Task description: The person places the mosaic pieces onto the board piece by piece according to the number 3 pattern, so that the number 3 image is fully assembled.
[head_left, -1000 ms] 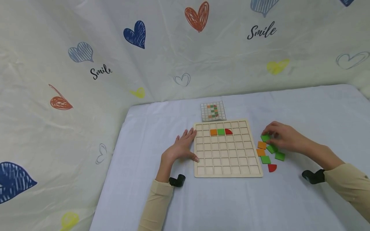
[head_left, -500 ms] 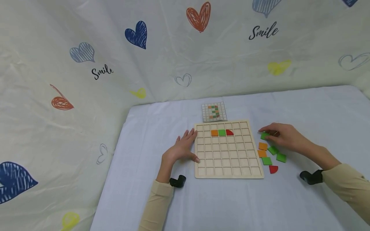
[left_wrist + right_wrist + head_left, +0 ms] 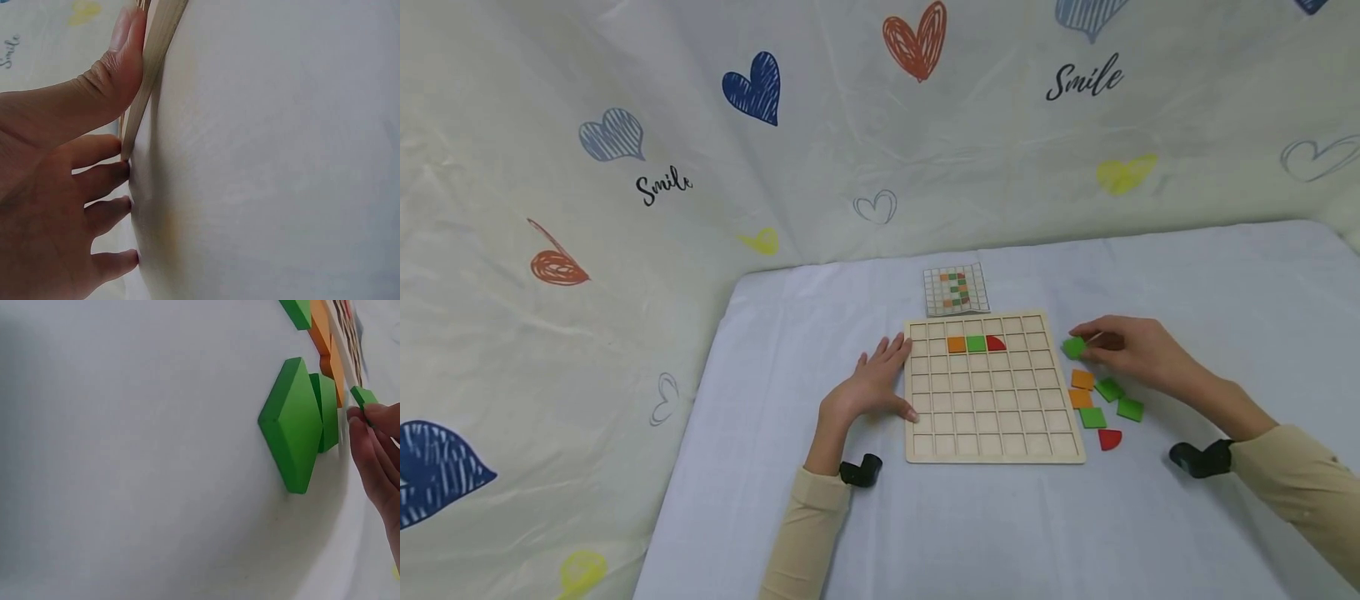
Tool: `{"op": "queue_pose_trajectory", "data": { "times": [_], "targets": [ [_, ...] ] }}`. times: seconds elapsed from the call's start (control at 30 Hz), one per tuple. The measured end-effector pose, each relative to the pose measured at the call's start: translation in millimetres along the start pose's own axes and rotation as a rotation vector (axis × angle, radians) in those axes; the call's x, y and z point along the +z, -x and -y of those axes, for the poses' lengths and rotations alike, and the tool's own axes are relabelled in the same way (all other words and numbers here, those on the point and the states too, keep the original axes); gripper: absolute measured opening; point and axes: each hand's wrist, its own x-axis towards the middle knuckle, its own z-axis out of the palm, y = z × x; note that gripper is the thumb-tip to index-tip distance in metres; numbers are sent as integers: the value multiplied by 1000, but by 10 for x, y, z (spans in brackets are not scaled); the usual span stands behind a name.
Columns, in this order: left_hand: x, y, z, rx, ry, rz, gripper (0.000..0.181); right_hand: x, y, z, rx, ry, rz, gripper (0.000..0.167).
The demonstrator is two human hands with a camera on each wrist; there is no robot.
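Note:
A wooden grid board (image 3: 992,400) lies on the white table. In its second row from the top sit an orange square tile (image 3: 957,345), a green square tile (image 3: 976,344) and a red quarter-circle tile (image 3: 996,343). My left hand (image 3: 868,387) rests at the board's left edge, fingers spread, with the thumb on the rim; the left wrist view shows the thumb (image 3: 122,62) against the board's side. To the right of the board, my right hand (image 3: 1131,346) pinches a green square tile (image 3: 1073,348) between thumb and fingers, also seen in the right wrist view.
Beside the board's right edge lie two orange tiles (image 3: 1082,380), several green tiles (image 3: 1130,409) and a red quarter-circle tile (image 3: 1109,439). Behind the board is a small pattern card (image 3: 957,290) printed with a coloured grid. A cloth with hearts hangs behind the table.
My right hand has lifted the green tile from the upper end of the loose pile and moved it slightly left. My left hand has stayed at the board's edge.

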Motion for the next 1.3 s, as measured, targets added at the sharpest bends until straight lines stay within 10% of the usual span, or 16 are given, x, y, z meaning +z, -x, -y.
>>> {"op": "queue_pose_trajectory", "data": {
  "times": [1.3],
  "targets": [
    [14,-21,19,-10,-6,-5,122,278,-255,417,-46,-67,69,38]
  ]
}}
